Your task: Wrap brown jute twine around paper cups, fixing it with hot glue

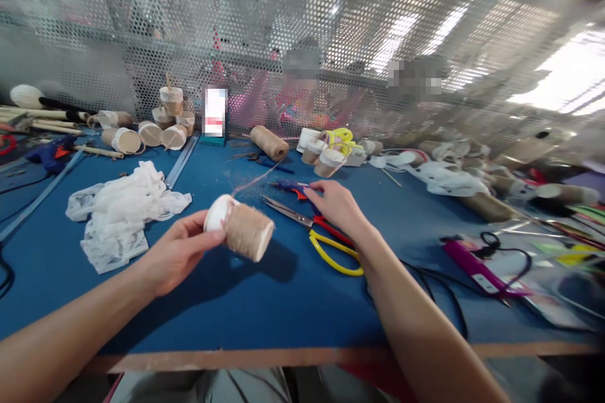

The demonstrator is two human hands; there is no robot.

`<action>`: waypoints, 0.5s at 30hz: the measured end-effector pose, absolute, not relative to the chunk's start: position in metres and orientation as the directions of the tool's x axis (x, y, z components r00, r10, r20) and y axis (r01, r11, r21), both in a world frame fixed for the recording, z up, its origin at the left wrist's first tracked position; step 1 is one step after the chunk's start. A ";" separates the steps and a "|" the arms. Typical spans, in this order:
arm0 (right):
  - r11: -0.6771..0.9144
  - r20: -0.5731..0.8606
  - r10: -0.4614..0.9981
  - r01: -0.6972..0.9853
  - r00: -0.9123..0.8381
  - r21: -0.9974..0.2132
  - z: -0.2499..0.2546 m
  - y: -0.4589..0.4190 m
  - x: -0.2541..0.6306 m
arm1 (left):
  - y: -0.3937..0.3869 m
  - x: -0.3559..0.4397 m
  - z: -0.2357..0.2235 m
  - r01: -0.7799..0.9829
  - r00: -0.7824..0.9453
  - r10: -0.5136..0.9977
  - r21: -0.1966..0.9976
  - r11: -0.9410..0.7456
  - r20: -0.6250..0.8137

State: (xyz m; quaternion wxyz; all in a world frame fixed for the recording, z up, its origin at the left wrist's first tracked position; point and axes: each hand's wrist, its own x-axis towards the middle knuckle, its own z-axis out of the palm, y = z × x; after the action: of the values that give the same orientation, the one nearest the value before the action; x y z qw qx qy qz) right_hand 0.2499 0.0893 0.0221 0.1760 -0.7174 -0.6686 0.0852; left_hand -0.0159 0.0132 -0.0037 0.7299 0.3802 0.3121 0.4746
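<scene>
My left hand point(177, 252) grips a small cup wrapped in jute twine point(239, 227), held on its side above the blue table point(265, 302). A strand of twine runs from the cup back toward a jute spool point(269, 142). My right hand point(333, 204) reaches forward over the scissors with red and yellow handles point(316, 233), its fingers closing on a blue glue gun point(290, 187). What the fingertips touch is partly hidden.
A heap of white lace point(120, 214) lies at left. Wrapped cups point(161, 129) stand at the back left, more cups with yellow ribbon point(331, 148) at back centre. A purple tool with black cable point(477, 264) lies right. Perforated metal screen point(302, 31) behind; people beyond it.
</scene>
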 end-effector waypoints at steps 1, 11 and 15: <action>0.012 0.085 0.996 0.908 0.026 -0.420 0.024 0.085 0.241 | 0.013 -0.014 -0.005 -0.416 0.395 0.909 0.856 0.306 -0.133; 0.270 -0.034 0.855 0.500 -0.518 -0.823 0.026 0.063 0.160 | 0.006 -0.007 -0.012 -0.287 0.488 0.847 0.878 0.383 -0.210; 0.299 0.023 0.879 0.513 -0.476 -0.804 0.028 0.067 0.162 | 0.009 -0.008 -0.011 -0.339 0.474 0.868 0.879 0.336 -0.149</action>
State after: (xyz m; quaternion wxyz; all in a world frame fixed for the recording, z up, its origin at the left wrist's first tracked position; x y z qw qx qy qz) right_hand 0.1621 0.0672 0.0285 0.2395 -0.4524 -0.7696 0.3818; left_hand -0.0080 0.0091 -0.0106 0.7521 0.4136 0.3198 0.4012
